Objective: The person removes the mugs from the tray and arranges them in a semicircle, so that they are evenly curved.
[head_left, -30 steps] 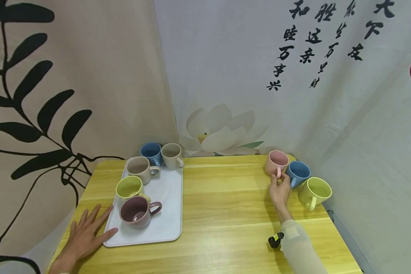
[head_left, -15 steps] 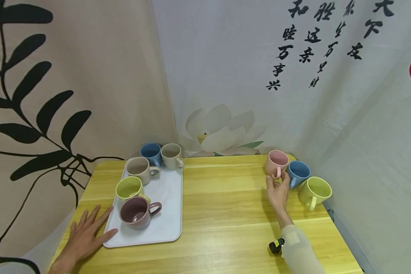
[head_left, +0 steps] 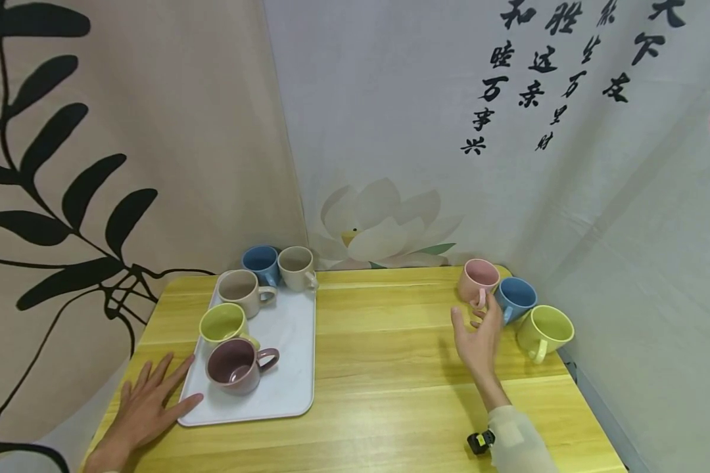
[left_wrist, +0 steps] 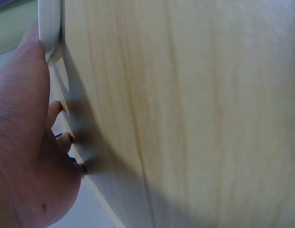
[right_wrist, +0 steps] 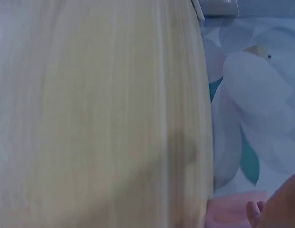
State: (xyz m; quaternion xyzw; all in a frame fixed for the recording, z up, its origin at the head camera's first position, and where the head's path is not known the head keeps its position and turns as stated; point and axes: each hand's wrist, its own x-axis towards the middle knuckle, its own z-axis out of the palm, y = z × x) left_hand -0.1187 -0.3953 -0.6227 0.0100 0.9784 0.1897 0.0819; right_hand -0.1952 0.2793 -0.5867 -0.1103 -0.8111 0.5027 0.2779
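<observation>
In the head view my right hand is beside the pink mug at the table's back right. Its thumb stands apart from the fingers, and the fingertips are at the mug's handle; whether they touch it is unclear. A blue mug and a yellow-green mug stand to its right. My left hand rests with fingers spread along the left edge of the white tray, its thumb on the tray's corner. On the tray are a purple mug, a yellow-green mug and a beige mug.
A second blue mug and a light beige mug stand at the tray's back end. The wooden table meets a printed curtain behind. On the right forearm sits a small black wrist camera.
My right hand's thumb has spread away from the pink mug's handle, and the hand has drawn slightly back. The mug stays where it was. The left hand has not moved.
</observation>
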